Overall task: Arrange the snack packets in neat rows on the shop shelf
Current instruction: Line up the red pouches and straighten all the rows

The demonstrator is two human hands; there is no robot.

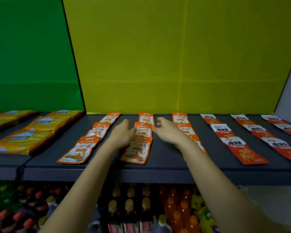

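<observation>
We look down on a dark shelf [166, 167] where orange packets [74, 152] lie flat in three rows running front to back. We take the middle row [138, 152] as our marker: three overlapping packets, the front one close to the shelf's front edge. Our left hand [123, 133] lies against the left side of that row, level with its second packet, fingers relaxed and reaching forward, thumb touching the packet's left edge. Our right hand [168, 130] is at the right side of the row, thumb reaching to the same packet's right edge, the other fingers loosely bent above the shelf. Neither hand closes round anything; both are slightly blurred. The orange row right of the middle row is partly hidden behind our right forearm. Further right of the middle row lie three rows of red packets [233, 142], and well to its left lie yellow packets [32, 135]. Behind the middle row rises a yellow panel [175, 56], with a green panel [29, 56] to its left. Below the middle row, under the shelf, stand bottles [129, 207].
</observation>
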